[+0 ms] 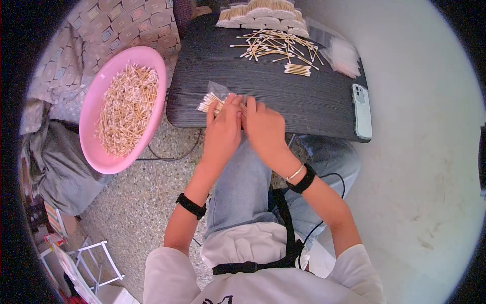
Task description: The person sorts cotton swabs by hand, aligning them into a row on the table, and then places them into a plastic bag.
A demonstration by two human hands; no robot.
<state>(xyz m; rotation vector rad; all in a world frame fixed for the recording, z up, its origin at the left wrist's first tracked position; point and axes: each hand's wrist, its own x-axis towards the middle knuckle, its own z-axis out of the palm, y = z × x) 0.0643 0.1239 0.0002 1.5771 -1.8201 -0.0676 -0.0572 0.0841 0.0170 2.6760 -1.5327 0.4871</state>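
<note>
Near the front edge of the black table, a small bundle of cotton swabs [208, 103] with wooden sticks lies at a clear plastic bag [217, 89]. My left hand [224, 126] is closed over the bundle and bag, its fingertips pressing from above. Close against it, my right hand [264, 126] has its fingers curled at the bundle's right end; the bag's edge there is mostly hidden by my fingers. Farther back on the table are a loose spread of cotton swabs [273, 44] and a neat row of several swabs [297, 69].
Packed bags of swabs [263, 17] are stacked at the back of the black table [197, 61]. A pile of clear bags [341, 57] and a phone [361, 111] lie on the right. A pink basin [88, 129] full of swabs stands left, beside patterned fabric. A wall borders the right.
</note>
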